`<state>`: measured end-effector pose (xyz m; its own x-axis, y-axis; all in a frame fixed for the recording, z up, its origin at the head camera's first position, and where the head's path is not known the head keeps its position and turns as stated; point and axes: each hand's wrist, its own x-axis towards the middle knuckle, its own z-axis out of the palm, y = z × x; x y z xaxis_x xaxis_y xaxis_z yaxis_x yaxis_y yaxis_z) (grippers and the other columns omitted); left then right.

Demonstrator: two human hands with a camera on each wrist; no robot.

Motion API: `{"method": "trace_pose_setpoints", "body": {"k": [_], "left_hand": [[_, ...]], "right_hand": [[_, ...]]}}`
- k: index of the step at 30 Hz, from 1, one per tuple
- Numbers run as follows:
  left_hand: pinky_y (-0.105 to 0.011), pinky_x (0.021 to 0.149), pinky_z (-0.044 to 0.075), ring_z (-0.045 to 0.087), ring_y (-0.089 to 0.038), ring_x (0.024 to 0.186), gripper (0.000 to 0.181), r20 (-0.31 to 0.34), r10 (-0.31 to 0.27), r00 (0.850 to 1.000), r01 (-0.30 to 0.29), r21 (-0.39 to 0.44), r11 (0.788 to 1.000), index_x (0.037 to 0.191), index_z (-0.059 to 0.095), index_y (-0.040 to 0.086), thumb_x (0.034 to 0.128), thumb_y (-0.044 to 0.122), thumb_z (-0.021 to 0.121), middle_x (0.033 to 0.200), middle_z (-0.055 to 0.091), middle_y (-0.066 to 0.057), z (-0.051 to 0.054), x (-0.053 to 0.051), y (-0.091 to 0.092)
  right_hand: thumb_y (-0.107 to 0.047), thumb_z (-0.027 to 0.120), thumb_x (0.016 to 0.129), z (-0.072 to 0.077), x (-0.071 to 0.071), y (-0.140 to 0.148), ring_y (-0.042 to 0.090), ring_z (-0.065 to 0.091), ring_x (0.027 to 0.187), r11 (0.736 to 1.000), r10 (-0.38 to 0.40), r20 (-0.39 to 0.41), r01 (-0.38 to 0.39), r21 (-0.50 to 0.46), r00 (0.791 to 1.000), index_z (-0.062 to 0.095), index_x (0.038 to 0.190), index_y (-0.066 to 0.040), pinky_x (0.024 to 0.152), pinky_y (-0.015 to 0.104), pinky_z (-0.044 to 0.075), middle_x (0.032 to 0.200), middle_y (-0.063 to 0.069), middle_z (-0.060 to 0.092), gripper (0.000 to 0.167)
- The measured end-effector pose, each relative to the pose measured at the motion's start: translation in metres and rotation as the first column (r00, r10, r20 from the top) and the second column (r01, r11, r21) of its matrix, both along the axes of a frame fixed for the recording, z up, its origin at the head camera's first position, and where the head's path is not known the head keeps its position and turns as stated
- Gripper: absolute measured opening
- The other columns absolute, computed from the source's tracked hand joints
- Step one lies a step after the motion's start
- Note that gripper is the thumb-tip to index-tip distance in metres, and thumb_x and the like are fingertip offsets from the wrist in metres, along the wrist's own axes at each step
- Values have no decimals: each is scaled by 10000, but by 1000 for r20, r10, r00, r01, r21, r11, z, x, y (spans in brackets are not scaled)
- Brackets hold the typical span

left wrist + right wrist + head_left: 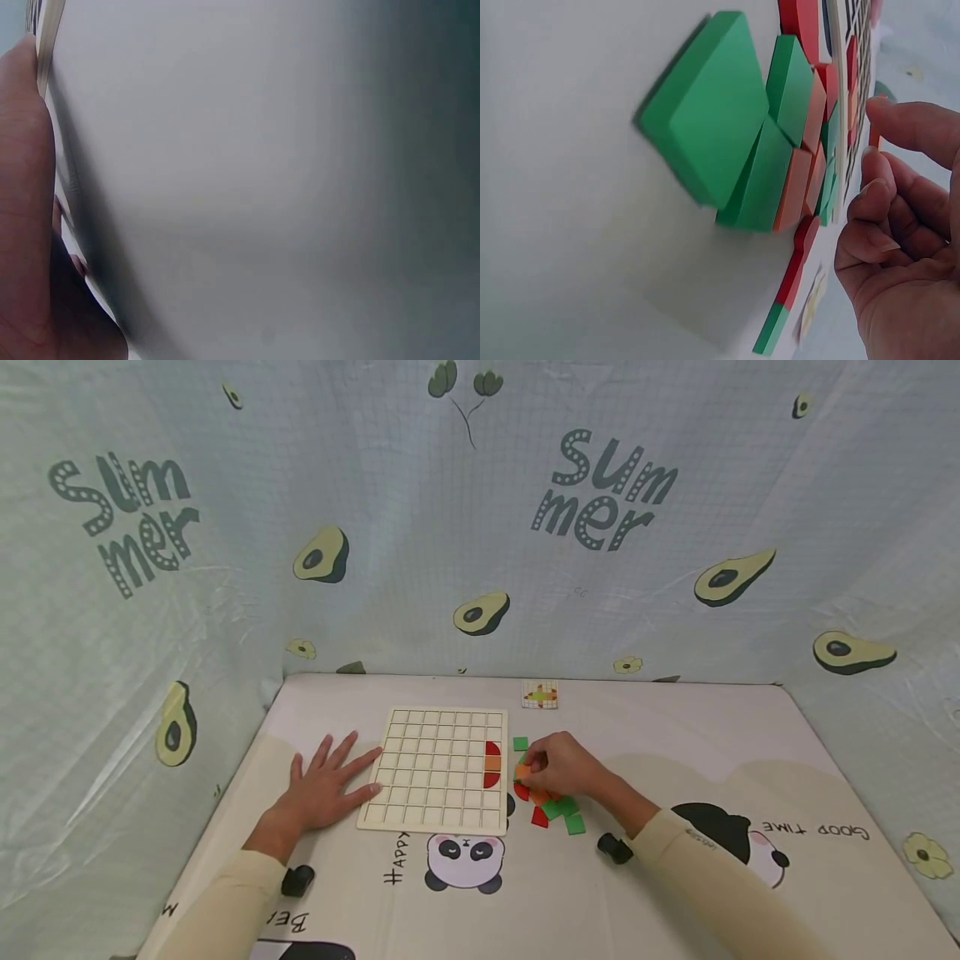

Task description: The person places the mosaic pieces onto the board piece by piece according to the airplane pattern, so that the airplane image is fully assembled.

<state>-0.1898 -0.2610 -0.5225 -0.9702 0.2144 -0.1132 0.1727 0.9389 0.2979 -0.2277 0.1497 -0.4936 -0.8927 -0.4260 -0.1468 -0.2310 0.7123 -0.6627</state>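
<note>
My right hand (564, 767) pinches an orange square tile (522, 772) between thumb and fingertips, just past the right edge of the gridded board (437, 825). In the right wrist view the same orange tile (875, 131) shows edge-on. Under and below that hand lies a loose pile of green tiles (574, 823), red pieces (540, 816) and orange squares. On the board's rightmost column an orange square (492, 763) sits between two red rounded pieces (492, 780). With fingers spread flat, my left hand (322, 789) rests on the table, thumb and index fingertips at the board's left edge.
A small pattern card (540, 694) lies at the table's back, beyond the board. One green tile (521, 743) is apart from the pile. Black wrist devices (615, 848) sit by both sleeves. Printed cloth (480, 527) hangs around the table's back and sides.
</note>
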Motion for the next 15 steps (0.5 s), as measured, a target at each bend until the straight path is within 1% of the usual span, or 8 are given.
{"method": "trace_pose_setpoints", "body": {"k": [5,8,15], "left_hand": [[-836,1169,-3,65,-537,1595,706,0,4,1000,-4,5,1000,1594,424,309,981,625,573,1751,178,-155,1,1,1],[-841,1164,9,79,-543,1590,701,-8,1,1000,-1,10,1000,1587,436,305,980,625,576,1746,194,-162,2,1,1],[-838,1166,8,75,-538,1593,700,-6,0,1000,0,0,1000,1592,427,306,983,620,574,1749,185,-157,2,0,1]], "right_hand": [[-171,845,864,-1,1,-9,124,564,692,1000,-18,25,17,18,1000,763,906,-110,576,218,452,729,-26,623,110],[-164,844,864,-1,2,-13,122,561,685,1000,-11,17,10,16,1000,762,908,-104,575,219,444,726,-26,623,110],[-172,850,860,-3,2,-20,95,556,686,998,57,-30,-57,5,998,769,924,-92,595,201,457,723,-46,631,130]]}}
